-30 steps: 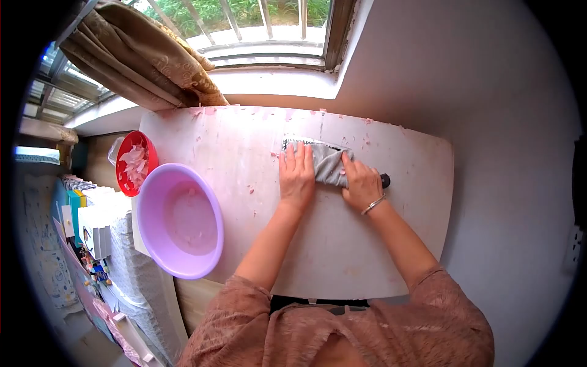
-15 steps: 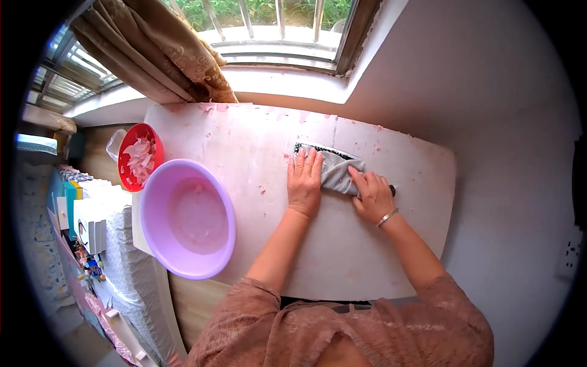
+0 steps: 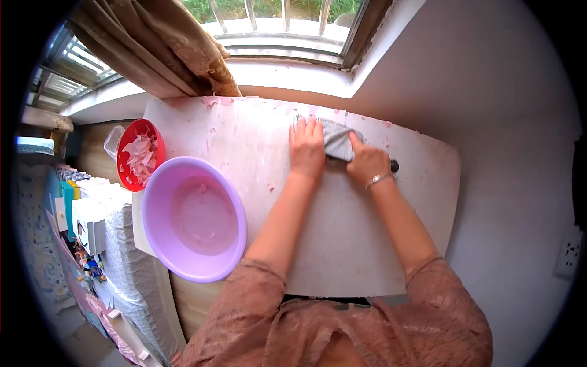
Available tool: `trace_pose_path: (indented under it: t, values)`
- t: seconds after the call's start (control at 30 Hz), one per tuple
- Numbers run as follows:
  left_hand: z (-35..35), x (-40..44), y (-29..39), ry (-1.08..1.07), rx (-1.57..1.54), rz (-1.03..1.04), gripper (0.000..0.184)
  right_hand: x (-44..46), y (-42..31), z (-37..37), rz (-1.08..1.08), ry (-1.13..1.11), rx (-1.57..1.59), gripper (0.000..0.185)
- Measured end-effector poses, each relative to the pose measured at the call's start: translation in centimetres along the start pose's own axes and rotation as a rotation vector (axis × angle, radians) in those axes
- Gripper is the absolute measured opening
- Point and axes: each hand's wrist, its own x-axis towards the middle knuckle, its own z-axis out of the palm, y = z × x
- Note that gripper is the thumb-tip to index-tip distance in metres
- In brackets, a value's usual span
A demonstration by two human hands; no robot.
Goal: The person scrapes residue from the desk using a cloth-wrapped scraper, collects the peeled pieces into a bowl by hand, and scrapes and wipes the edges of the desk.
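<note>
A grey cloth point(image 3: 336, 138) lies bunched over a flat tool near the far side of the white tabletop point(image 3: 348, 238). The tool's black handle end point(image 3: 394, 166) pokes out to the right; the cloth and fingers hide most of the rest, so its kind is unclear. My left hand point(image 3: 307, 150) presses flat on the cloth's left part, fingers stretched forward. Wrapped around the cloth and the handle side is my right hand point(image 3: 369, 161), its index finger extended along the cloth. Small pink scraps point(image 3: 271, 187) are scattered on the tabletop.
A purple basin point(image 3: 239, 238) with shallow liquid stands at the left. Behind it, a red bowl point(image 3: 161, 147) holds pale pink peelings point(image 3: 142, 156). A curtain point(image 3: 165, 49) hangs by the barred window. A wall point(image 3: 507, 159) runs along the right.
Both hands have pushed the cloth and tool away from me, toward the table's far edge. The speckled dark edge seen earlier beyond the cloth is now mostly hidden.
</note>
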Motion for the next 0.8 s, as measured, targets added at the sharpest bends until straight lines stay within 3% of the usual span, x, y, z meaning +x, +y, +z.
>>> trace_pose_path:
  t: [0.13, 0.33, 0.47, 0.63, 0.8]
  values:
    - [-0.7, -0.2, 0.1, -0.121, -0.026, -0.037, 0.028, -0.4, 0.0, -0.5, -0.008, -0.054, -0.021, 0.055]
    - [0.9, 1.8, -0.9, -0.018, 0.009, -0.01, 0.026, 1.3, 0.0, -0.4, 0.01, -0.006, -0.016, 0.053]
    - [0.4, -0.5, -0.4, -0.038, 0.033, 0.019, 0.026, -0.3, -0.2, -0.6, 0.031, -0.112, 0.002, 0.058]
    - [1.3, 2.0, -0.6, 0.015, 0.036, -0.028, 0.025, 2.6, 0.3, -0.7, -0.011, -0.006, -0.022, 0.053]
    - [-0.1, 0.5, -0.1, -0.085, 0.058, 0.001, 0.027, 0.4, 0.3, 0.3, -0.002, -0.047, -0.004, 0.059]
